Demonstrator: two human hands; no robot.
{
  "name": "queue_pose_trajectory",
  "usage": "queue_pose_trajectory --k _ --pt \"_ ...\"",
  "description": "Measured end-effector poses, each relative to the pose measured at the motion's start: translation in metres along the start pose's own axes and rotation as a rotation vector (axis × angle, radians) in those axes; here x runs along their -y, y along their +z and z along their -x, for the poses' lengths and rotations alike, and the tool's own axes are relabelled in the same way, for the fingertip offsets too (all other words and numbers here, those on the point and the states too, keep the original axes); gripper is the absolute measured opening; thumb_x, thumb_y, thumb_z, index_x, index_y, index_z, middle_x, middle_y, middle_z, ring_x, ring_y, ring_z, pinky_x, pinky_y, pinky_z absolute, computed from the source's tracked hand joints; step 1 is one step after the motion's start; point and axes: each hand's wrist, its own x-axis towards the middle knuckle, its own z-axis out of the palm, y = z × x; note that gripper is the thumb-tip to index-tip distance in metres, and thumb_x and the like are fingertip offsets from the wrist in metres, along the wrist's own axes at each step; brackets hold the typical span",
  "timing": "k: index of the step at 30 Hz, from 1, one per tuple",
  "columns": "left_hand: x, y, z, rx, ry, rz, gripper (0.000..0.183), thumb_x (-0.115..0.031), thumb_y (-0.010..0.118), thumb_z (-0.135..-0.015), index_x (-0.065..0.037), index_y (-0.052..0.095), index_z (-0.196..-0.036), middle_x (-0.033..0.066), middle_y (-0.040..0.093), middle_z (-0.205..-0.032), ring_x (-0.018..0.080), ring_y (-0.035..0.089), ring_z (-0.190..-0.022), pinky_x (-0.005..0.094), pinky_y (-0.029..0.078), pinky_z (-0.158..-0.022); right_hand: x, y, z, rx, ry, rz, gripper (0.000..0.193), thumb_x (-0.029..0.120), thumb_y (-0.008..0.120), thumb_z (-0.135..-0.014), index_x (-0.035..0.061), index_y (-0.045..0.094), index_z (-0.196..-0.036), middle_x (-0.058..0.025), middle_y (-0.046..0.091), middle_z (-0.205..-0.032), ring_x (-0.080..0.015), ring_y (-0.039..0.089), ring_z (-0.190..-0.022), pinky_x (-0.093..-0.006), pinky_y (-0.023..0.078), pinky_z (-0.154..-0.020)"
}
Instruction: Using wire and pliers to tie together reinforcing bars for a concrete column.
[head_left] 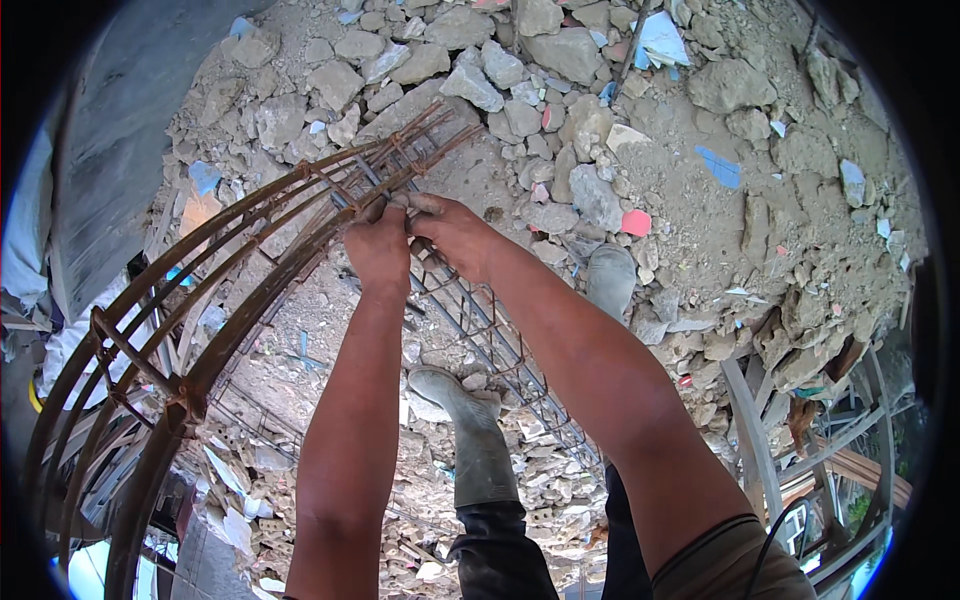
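A long cage of rusty rebar point(231, 338) runs from the lower left up to the middle, its bars joined by square stirrups. Near its far end, my left hand point(378, 247) is closed against a bar, fingertips pinched together. My right hand point(455, 235) meets it there, thumb and fingers closed at the same joint. Whatever lies between the fingertips is too small and hidden to make out. A second, greyer rebar cage point(487, 347) passes beneath my hands and slants down to the right.
Broken concrete point(565, 55) and loose rubble cover the ground. My grey rubber boots point(482, 455) stand among the debris beside the lower cage. A grey wall-like slab point(120, 140) rises at the left. Timber pieces point(750, 430) lean at the lower right.
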Motion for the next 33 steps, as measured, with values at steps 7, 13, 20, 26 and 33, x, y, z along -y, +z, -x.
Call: queue_pose_trajectory --k 7,13,20,26,33 --pt "0.030 0.000 -0.024 -0.148 0.065 -0.293 0.027 -0.021 0.067 -0.084 0.003 0.070 -0.094 0.0148 0.066 -0.078 0.0253 0.062 -0.071 0.0348 0.047 -0.064 0.005 -0.019 -0.003 0.021 0.071 -0.027 0.038 0.014 0.060 -0.092 0.0187 0.061 -0.129 0.0061 0.051 -0.080 -0.0050 0.038 -0.063 -0.0241 0.033 -0.054" --pt "0.056 -0.025 -0.049 0.108 0.022 -0.508 0.017 -0.015 0.061 -0.086 0.001 0.064 -0.091 0.0051 0.063 -0.075 0.0148 0.058 -0.062 0.0290 0.045 -0.053 0.017 -0.024 -0.022 -0.156 -0.104 0.294 0.025 0.015 0.063 -0.089 0.0066 0.069 -0.112 -0.0031 0.063 -0.082 -0.0123 0.053 -0.066 -0.0286 0.044 -0.062" --pt "0.008 -0.011 -0.009 0.046 -0.289 0.313 0.022 -0.009 0.054 -0.089 0.003 0.064 -0.103 0.0118 0.066 -0.087 0.0225 0.064 -0.071 0.0359 0.052 -0.066 0.029 0.032 0.009 -0.268 -0.390 1.082 0.036 0.026 0.054 -0.085 -0.0065 0.064 -0.096 -0.0291 0.066 -0.100 -0.0418 0.065 -0.096 -0.0471 0.051 -0.089" --pt "0.003 0.000 -0.015 0.225 -0.584 0.635 0.025 -0.019 0.052 -0.097 0.004 0.061 -0.103 0.0185 0.068 -0.095 0.0269 0.065 -0.083 0.0383 0.055 -0.073 -0.021 0.032 0.028 -0.381 -0.420 1.008 0.041 0.013 0.051 -0.088 -0.0075 0.053 -0.124 -0.0284 0.062 -0.111 -0.0434 0.061 -0.102 -0.0475 0.050 -0.091" --pt "0.035 0.005 -0.018 0.301 -0.595 1.101 0.022 -0.020 0.046 -0.101 -0.005 0.061 -0.095 -0.0015 0.059 -0.074 0.0087 0.052 -0.059 0.0245 0.039 -0.050 -0.047 -0.010 0.136 -0.649 -0.528 0.827 0.033 0.010 0.056 -0.089 0.0017 0.059 -0.120 -0.0188 0.056 -0.108 -0.0384 0.061 -0.088 -0.0431 0.051 -0.079"
